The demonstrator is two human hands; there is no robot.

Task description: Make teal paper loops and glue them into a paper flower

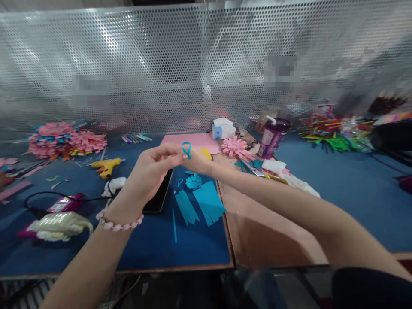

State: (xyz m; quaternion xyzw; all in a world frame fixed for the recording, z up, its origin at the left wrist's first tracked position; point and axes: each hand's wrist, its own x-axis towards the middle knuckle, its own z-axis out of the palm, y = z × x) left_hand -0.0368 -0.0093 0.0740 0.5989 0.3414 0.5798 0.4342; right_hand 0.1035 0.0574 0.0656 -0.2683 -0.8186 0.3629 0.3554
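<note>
A narrow blue paper strip [186,149], curled into a loop with its ends crossing, stands up between my hands. My left hand [157,165] pinches it from the left with thumb and forefinger. From the right, my right hand [198,162] meets it at the crossing, fingers closed and partly hidden. Just below lie a blue paper flower [193,181], a fringed blue paper sheet [208,203], a notched blue paper piece [186,208] and a thin blue strip [174,225]. A black phone [160,198] lies partly behind my left hand.
At left are a yellow glue gun [106,167], a pile of pink and blue paper flowers [64,139] and a cabled pouch [61,225]. A pink flower [236,147], tissue box [223,128], scissors [252,167] and purple cup [273,137] stand or lie at right.
</note>
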